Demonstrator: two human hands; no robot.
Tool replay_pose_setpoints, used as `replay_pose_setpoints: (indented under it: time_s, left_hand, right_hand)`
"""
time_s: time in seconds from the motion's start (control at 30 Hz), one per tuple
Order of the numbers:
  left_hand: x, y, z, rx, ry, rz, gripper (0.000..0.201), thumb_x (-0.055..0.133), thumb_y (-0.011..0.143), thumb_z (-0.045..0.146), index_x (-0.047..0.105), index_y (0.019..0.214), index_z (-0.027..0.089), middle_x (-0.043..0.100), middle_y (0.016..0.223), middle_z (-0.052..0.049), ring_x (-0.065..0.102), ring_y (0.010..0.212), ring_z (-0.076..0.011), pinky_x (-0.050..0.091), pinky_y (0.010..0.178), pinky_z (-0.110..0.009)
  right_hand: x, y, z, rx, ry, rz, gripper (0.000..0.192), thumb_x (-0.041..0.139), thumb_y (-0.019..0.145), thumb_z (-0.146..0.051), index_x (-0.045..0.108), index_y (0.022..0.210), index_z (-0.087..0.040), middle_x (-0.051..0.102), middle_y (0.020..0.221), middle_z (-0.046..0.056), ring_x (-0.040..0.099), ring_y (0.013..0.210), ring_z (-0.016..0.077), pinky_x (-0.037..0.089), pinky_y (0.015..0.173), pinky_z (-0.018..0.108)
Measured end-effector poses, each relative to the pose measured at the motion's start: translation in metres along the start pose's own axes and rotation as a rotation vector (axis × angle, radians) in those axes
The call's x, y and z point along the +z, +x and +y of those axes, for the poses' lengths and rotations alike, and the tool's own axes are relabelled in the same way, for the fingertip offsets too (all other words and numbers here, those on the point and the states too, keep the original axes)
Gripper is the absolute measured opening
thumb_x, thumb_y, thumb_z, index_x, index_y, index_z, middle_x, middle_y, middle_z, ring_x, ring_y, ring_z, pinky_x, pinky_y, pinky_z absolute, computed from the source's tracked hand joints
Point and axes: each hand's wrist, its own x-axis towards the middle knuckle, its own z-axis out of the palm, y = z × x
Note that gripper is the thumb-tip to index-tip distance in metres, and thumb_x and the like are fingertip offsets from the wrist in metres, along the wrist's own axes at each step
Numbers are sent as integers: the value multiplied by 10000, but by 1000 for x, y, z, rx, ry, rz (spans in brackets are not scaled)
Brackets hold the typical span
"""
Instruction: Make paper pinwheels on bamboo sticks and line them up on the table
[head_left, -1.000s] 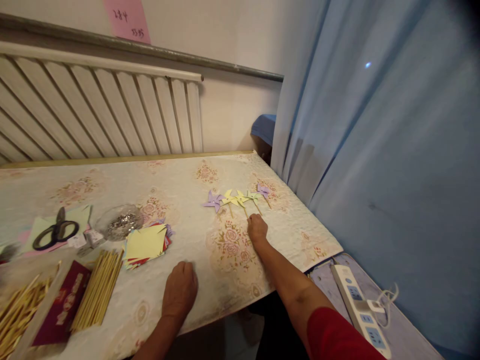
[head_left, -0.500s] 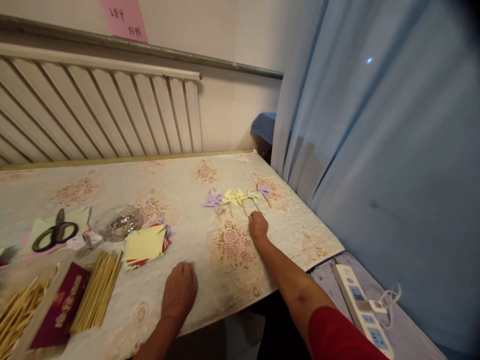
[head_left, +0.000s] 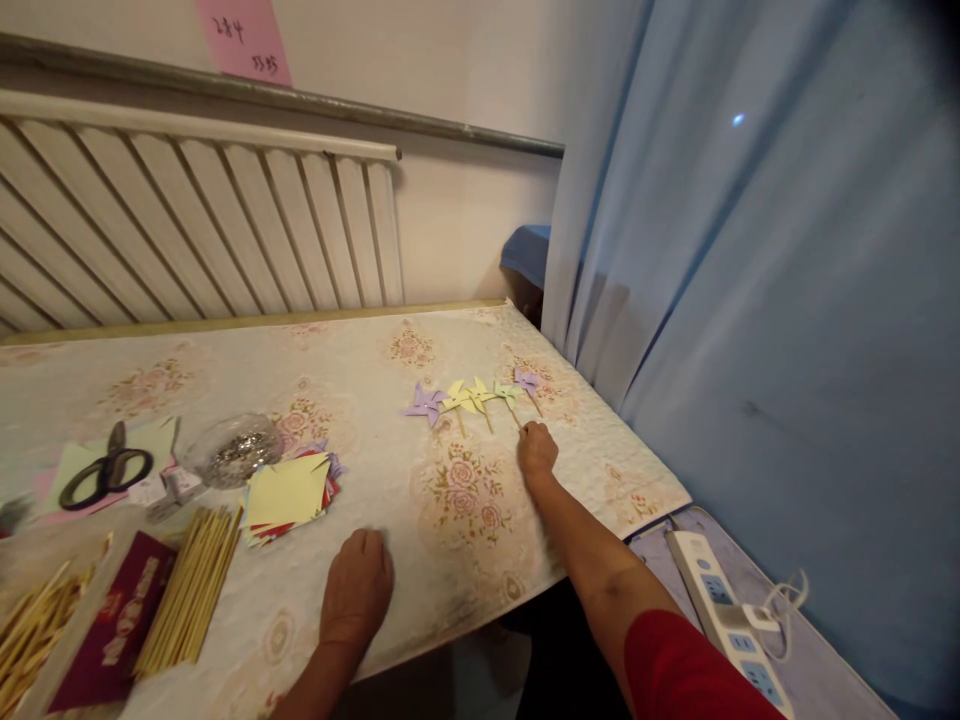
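Note:
My right hand (head_left: 538, 452) is closed, its fingertips at the lower end of the stick of a pale green paper pinwheel (head_left: 507, 391). To the left of that lie two yellow pinwheels (head_left: 478, 396) and a purple pinwheel (head_left: 427, 403), all flat on the table. Another purple pinwheel (head_left: 526, 380) lies on the right of the row, its stick pointing toward me. My left hand (head_left: 360, 583) rests curled on the tablecloth near the front edge, with nothing visible in it. Nearest to it is a stack of cut paper squares (head_left: 289, 490), yellow on top.
Black-handled scissors (head_left: 112, 468) lie on paper sheets at the left. Beside them is a clear bowl (head_left: 238, 450) of small metal pieces. Bundled sticks (head_left: 191, 590) lie by a box of more sticks (head_left: 45, 620). A power strip (head_left: 724, 610) sits beyond the right edge, below the blue curtain (head_left: 750, 350).
My right hand has shifted right, from near a yellow pinwheel's stick to the green pinwheel's stick. My left hand stays in place.

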Motion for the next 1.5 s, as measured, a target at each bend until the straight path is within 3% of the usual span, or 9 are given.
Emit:
replay_pose_setpoints:
  time_s: [0.4, 0.6, 0.7, 0.83, 1.1, 1.5]
  left_hand:
    - [1, 0, 0, 8, -5, 17, 188, 393, 930, 180, 550, 827, 171, 547, 852, -86, 523, 841, -222, 392, 773, -351]
    - [0, 1, 1, -3, 0, -4, 185, 400, 918, 168, 558, 821, 167, 544, 842, -83, 522, 830, -218, 382, 759, -344]
    - [-2, 1, 2, -6, -6, -7, 175, 410, 912, 165, 561, 823, 164, 543, 847, -82, 522, 840, -217, 377, 764, -341]
    - [-3, 0, 4, -19, -12, 1, 187, 401, 919, 168, 562, 824, 160, 541, 849, -84, 520, 837, -219, 377, 759, -343]
    - [-1, -2, 3, -28, -26, -6, 179, 406, 913, 149, 567, 833, 156, 542, 850, -85, 516, 827, -219, 373, 746, -342]
    - [-2, -1, 4, -35, -54, -4, 194, 396, 913, 140, 575, 839, 152, 544, 854, -90, 510, 822, -226, 368, 736, -351]
  right_hand:
    - [3, 5, 0, -22, 17, 43, 194, 478, 960, -291, 635, 914, -187, 628, 922, 50, 571, 784, 154, 305, 627, 271]
    - [1, -12, -7, -79, 102, 114, 212, 416, 966, -232, 618, 954, -167, 629, 946, 51, 551, 840, 150, 327, 699, 254]
    - [8, -32, -25, -272, 190, 120, 234, 407, 963, -214, 622, 887, -166, 629, 888, 45, 542, 825, 149, 334, 723, 243]
    - [19, -59, -64, -492, 203, -2, 209, 438, 960, -224, 627, 881, -181, 639, 903, 39, 553, 846, 145, 343, 738, 230]
    - [23, -73, -126, -363, 72, -79, 215, 515, 938, -377, 614, 963, -188, 644, 993, 64, 597, 868, 173, 387, 713, 259]
    - [32, -67, -149, -335, 18, -88, 211, 486, 939, -289, 622, 1013, -147, 670, 947, 108, 637, 872, 199, 430, 719, 279]
